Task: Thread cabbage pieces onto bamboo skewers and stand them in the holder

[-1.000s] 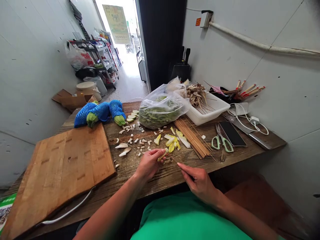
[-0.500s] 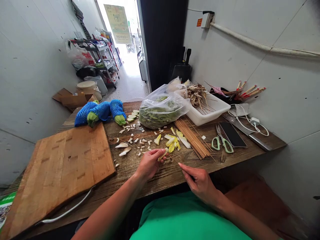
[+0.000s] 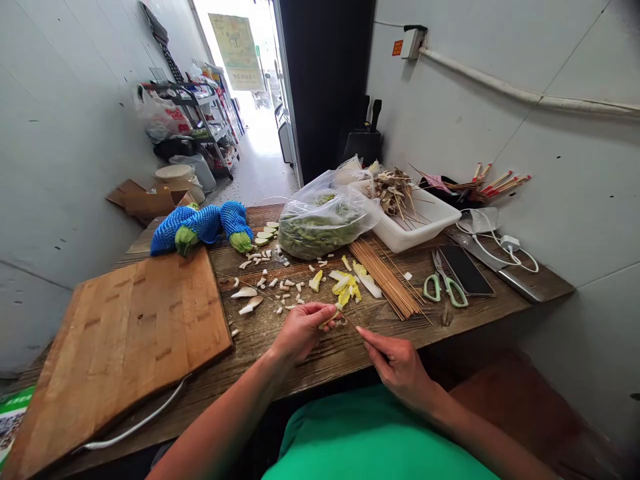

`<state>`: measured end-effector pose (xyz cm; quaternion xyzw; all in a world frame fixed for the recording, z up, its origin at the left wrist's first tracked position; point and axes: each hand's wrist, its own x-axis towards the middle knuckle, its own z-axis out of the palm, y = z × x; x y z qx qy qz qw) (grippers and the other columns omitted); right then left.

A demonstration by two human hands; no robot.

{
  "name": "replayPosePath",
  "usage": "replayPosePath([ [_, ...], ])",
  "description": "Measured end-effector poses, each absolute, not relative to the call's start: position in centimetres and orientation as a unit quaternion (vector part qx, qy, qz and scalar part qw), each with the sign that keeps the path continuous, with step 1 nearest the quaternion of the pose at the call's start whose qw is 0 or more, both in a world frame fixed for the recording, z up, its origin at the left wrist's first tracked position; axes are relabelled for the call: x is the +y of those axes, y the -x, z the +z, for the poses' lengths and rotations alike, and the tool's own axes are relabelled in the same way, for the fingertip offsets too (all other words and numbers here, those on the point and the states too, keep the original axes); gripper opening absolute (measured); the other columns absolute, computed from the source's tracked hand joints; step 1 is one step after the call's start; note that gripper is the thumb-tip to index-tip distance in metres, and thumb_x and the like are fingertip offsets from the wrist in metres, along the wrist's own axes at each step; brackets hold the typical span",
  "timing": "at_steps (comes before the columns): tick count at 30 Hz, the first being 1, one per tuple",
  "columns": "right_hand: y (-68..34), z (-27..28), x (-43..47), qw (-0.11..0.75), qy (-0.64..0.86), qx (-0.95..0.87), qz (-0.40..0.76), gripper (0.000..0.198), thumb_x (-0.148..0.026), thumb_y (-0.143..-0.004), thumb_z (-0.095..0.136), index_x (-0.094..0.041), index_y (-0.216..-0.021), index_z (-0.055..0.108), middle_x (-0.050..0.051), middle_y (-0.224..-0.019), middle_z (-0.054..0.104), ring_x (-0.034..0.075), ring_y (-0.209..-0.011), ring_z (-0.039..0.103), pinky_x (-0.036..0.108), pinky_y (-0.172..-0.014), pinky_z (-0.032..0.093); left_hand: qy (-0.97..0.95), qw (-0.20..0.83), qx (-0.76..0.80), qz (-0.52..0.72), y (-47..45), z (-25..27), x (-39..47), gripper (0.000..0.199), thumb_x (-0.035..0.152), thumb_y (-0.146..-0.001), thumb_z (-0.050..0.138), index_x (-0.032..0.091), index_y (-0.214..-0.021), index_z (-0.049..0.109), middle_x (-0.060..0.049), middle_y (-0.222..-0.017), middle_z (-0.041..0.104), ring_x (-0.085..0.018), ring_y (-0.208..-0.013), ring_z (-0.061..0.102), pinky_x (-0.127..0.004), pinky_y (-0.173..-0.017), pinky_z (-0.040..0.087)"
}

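Observation:
Near the front edge of the wooden table, my left hand (image 3: pixel 306 328) pinches a small pale-yellow cabbage leaf piece (image 3: pixel 338 309) between thumb and fingers. My right hand (image 3: pixel 397 360) is closed on a thin wooden skewer (image 3: pixel 351 323), whose far end points to the leaf; whether it passes through the leaf is hidden by my fingers. Just beyond my hands lie loose yellow cabbage leaves (image 3: pixel 346 285) and a bundle of bare skewers (image 3: pixel 387 280). Cut white mushroom pieces (image 3: pixel 250 305) are scattered to the left.
A cutting board (image 3: pixel 135 340) covers the table's left side, with zucchini in blue foam nets (image 3: pixel 200 223) behind it. A plastic bag of greens (image 3: pixel 323 223), a white tray (image 3: pixel 420 233), scissors (image 3: pixel 445 283), a phone (image 3: pixel 466 269) and a knife (image 3: pixel 517 283) lie rearward and right.
My left hand has turned slightly and shifted a little right, bringing the leaf piece up and closer to my right hand. The right hand stays in almost the same place.

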<state>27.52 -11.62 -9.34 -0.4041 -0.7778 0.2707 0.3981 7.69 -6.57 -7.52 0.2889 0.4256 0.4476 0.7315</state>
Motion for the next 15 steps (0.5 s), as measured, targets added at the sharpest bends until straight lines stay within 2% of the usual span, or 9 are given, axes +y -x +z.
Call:
replayPosePath([
  [15,-27.24,-8.96,-11.79,0.395,0.409,-0.780,0.260,0.036,-0.018,-0.089,0.044,-0.018,-0.121,0.059,0.009,-0.110,0.067,0.020,-0.098,0.065,0.031,-0.085,0.056,-0.265,0.717,0.428,0.482,-7.89,-7.39,-6.81,0.028,0.029,-0.056,0.084,0.009,-0.070,0.070,-0.007,-0.070,0.066,-0.007,-0.057,0.054,-0.016,-0.053,0.041],
])
